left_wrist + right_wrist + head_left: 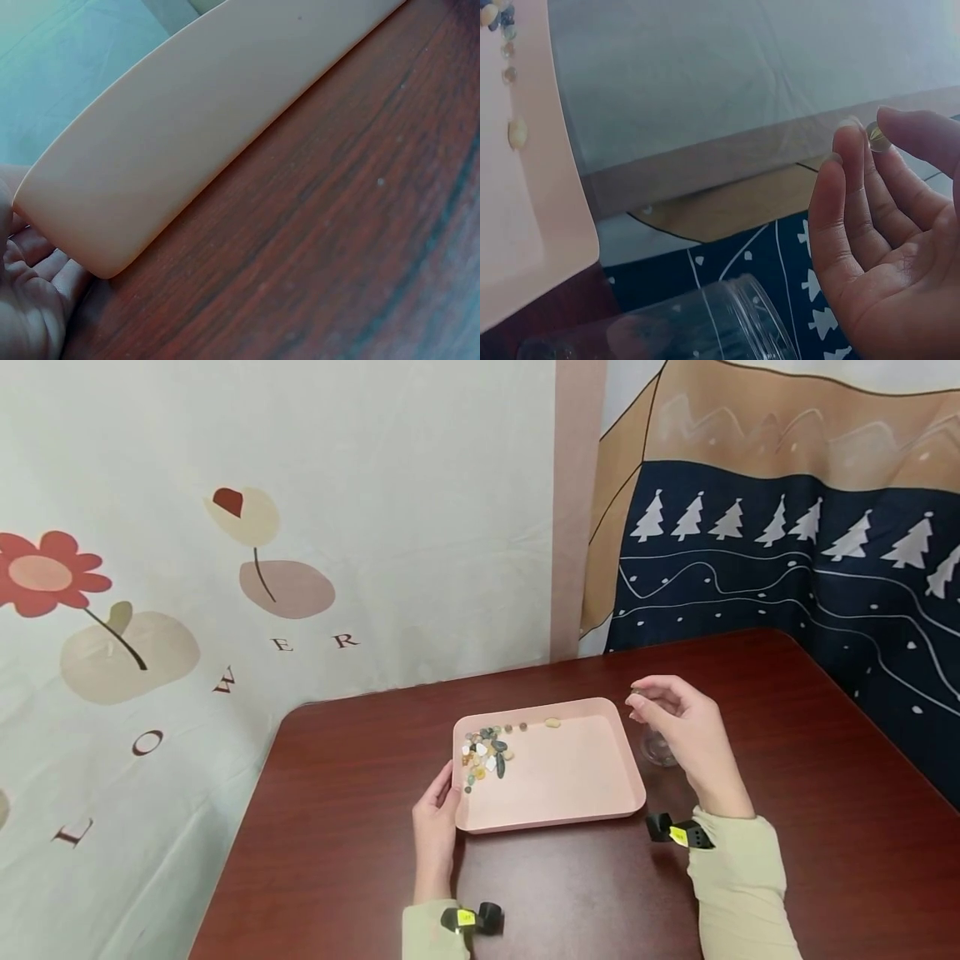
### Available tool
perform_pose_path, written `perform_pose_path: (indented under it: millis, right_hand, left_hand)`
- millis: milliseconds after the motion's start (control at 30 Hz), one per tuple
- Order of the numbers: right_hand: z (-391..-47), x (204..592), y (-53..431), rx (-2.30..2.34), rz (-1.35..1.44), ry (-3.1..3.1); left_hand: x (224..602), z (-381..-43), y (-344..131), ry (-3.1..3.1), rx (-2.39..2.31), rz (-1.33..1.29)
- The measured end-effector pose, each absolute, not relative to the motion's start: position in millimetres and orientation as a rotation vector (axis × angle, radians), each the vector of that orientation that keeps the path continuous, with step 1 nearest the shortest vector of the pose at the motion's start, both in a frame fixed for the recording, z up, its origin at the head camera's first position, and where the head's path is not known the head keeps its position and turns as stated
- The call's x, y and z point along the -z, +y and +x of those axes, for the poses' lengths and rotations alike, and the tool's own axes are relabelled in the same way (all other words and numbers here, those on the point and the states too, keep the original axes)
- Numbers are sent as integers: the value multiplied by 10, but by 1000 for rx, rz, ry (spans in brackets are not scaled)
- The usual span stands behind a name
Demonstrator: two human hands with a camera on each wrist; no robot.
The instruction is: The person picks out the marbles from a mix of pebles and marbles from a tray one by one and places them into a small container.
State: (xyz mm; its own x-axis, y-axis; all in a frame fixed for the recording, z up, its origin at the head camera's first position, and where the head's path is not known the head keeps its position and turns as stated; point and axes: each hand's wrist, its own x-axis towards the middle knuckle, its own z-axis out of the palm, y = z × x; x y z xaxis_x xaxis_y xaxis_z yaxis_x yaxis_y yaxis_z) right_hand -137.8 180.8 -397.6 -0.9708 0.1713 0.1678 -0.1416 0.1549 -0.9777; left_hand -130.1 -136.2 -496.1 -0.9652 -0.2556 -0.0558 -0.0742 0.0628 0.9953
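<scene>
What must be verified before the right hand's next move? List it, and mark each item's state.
1. Glass marble pinched in the right hand: ok.
2. Left hand holding the tray at its left side: ok.
3. Tray resting on the table: ok.
4. Loose stones inside the tray: ok.
5. Clear jar beside the tray's right side: ok.
6. Marble directly over the jar's mouth: cannot tell.

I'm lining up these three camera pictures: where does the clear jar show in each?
Head: right of centre, the clear jar is partly hidden by the right hand.
Left wrist: not in the picture.
Right wrist: along the bottom edge, left of centre, cut off by the frame.
Shared landmark: the pink tray, visible in all three.
</scene>
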Motion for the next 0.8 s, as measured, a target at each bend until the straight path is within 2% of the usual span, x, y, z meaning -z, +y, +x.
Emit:
perform_pose_path:
  millis: [233, 500, 800]
  right_hand:
    - [-1374, 3997, 1888, -1850, -39, -2180]
    - [-1356, 3976, 1939, -1887, -17, -2123]
    - [-1356, 4017, 2020, -1820, -25, -2118]
  left_hand:
    - [4955, -1295, -1363, -2193, 2035, 348]
    - [5199, -1393, -1423, -2195, 2022, 370]
    - [5216, -1395, -1408, -2188, 1993, 358]
